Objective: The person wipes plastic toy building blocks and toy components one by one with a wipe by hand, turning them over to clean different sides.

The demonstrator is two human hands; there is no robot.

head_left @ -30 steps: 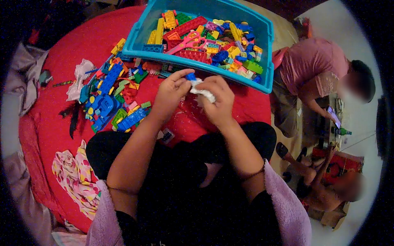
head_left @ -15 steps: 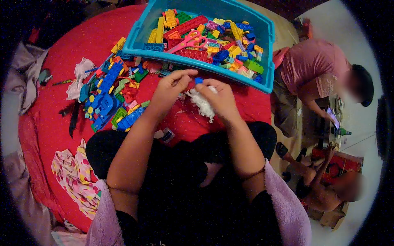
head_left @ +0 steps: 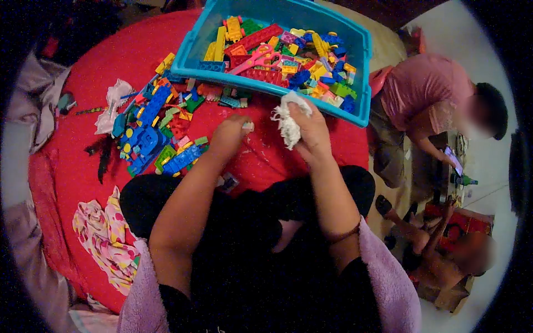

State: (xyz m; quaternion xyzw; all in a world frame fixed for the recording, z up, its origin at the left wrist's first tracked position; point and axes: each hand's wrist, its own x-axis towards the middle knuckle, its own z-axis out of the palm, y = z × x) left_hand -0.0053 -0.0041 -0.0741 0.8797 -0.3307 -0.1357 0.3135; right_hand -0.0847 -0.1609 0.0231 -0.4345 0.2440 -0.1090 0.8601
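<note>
My right hand (head_left: 312,132) is closed round a crumpled, frayed white tissue or cloth (head_left: 287,123), just below the near wall of the blue bin. Left of it, my left hand (head_left: 226,139) pinches a small pale toy brick (head_left: 247,127) over the red cloth (head_left: 261,161). The two hands are apart. Beyond them stands the blue bin (head_left: 233,77), filled with toy bricks of many colours. Pink scissors (head_left: 258,58) lie on top of these bricks. A loose pile of toy bricks (head_left: 147,144) spreads to the left of my left hand.
A pink-and-white patterned cloth (head_left: 102,238) lies at the left, and a pale pink fabric piece (head_left: 114,105) rests beyond the brick pile. Small white shreds dot the red cloth. At the right, one person (head_left: 427,94) holds a phone (head_left: 453,161); another person (head_left: 438,255) is lower down.
My hands have drawn apart. The blue brick has left my right fingers and I cannot make out where it lies. A pale brick now shows in my left hand.
</note>
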